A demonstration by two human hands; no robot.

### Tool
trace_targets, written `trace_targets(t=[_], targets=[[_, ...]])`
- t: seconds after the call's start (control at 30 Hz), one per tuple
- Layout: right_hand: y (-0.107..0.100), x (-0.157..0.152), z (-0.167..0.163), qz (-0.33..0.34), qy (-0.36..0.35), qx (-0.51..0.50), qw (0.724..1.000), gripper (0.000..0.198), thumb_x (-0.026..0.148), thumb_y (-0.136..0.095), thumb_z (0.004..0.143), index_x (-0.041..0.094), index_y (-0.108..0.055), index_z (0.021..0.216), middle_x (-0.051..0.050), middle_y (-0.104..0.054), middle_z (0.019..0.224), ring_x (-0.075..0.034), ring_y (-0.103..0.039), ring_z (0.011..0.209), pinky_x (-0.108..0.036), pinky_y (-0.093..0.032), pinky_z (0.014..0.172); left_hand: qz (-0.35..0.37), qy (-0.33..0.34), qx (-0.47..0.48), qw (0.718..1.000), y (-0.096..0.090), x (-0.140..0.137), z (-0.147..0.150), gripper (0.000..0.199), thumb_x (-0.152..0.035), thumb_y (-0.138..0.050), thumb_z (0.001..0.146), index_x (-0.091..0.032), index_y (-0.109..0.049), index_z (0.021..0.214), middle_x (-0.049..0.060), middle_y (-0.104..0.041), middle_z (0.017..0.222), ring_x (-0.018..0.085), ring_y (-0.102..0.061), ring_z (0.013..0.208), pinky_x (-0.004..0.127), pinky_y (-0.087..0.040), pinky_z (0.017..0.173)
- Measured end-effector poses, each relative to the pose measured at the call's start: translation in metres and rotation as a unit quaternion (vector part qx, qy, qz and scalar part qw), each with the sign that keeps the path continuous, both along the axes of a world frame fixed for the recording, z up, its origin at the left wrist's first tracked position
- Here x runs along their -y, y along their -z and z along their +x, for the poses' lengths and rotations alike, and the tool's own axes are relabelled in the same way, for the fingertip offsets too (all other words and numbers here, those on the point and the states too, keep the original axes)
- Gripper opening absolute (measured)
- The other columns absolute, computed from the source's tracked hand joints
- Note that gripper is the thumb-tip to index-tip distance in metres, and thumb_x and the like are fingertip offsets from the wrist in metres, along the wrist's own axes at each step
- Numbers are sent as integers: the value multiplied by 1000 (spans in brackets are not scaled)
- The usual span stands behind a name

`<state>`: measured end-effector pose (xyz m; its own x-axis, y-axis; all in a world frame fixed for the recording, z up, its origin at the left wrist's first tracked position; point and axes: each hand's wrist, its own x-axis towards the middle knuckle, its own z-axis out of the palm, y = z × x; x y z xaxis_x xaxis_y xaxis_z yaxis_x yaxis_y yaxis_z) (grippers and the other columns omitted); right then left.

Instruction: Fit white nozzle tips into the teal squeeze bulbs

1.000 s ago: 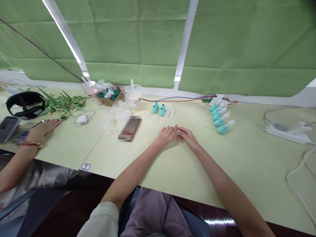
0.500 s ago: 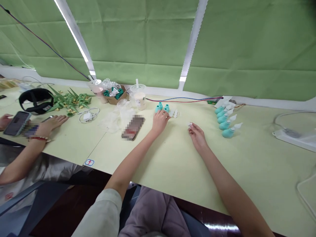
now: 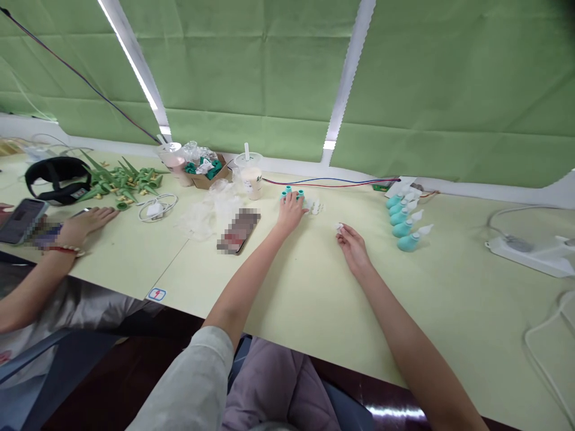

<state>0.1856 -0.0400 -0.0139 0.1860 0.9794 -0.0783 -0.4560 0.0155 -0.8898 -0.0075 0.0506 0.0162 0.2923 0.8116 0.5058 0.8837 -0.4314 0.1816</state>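
Note:
Several small teal squeeze bulbs (image 3: pixel 300 193) with open necks stand together near the back of the table. My left hand (image 3: pixel 291 212) reaches over them, fingers stretched out and thumb apart, hiding part of the group. Just right of it lie small white plastic pieces (image 3: pixel 315 207). Above the table, my right hand (image 3: pixel 353 246) pinches a white nozzle (image 3: pixel 339 227) between thumb and fingertips; its shape is only partly visible. Farther right, a row of teal bulbs with white nozzles (image 3: pixel 408 242) lies on the table.
A phone (image 3: pixel 239 231), crumpled clear plastic bags (image 3: pixel 202 218), a drink cup (image 3: pixel 252 179) and a cardboard box (image 3: pixel 211 178) are to the left. Another person's hand (image 3: pixel 87 224) rests near green plastic parts (image 3: pixel 121 182). A power strip (image 3: pixel 530 254) lies at the right.
My left hand has moved slightly farther over the teal bulbs and covers more of the front one. My right hand still holds the white nozzle. The view has shifted slightly.

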Motion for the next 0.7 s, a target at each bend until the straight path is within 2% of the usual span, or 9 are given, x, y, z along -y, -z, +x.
trace_targets(t=[0.13,0.3,0.43,0.57,0.7], targets=[[1,-1,0,-2,-7,0,1000,30,33,-80,56,24,-69,82,1,-64,84,-8,-53,66,-21,-45,62,7,0,-39,999,10,-2,-1,16,-22,-60,79,-15,-63,93,16,-48,123,33,-39,119,46,-26,96],[1,-1,0,6,-14,6,1000,29,34,-79,56,25,-70,82,1,-64,83,-8,-53,66,-20,-44,60,26,-27,-48,998,11,2,-2,21,-25,-61,79,-18,-63,98,12,-48,127,31,-38,121,45,-25,99],[1,-1,0,5,-13,19,1000,29,35,-79,57,25,-70,83,1,-65,83,-9,-53,66,-22,-44,60,-3,-46,-16,999,7,5,6,27,-31,-62,78,-20,-63,102,13,-49,123,32,-40,117,45,-30,95],[2,-1,0,7,-15,30,999,29,36,-78,58,25,-70,84,1,-65,85,-9,-53,66,-22,-44,61,-14,-67,34,997,6,7,15,19,-30,-63,77,-21,-65,94,12,-50,120,33,-41,115,46,-32,91],[3,-2,-1,9,-15,41,999,30,37,-76,59,25,-69,86,0,-65,85,-10,-54,67,-23,-44,63,-6,-57,76,996,9,7,16,14,-28,-63,77,-22,-65,89,11,-50,119,33,-41,115,48,-30,94]])
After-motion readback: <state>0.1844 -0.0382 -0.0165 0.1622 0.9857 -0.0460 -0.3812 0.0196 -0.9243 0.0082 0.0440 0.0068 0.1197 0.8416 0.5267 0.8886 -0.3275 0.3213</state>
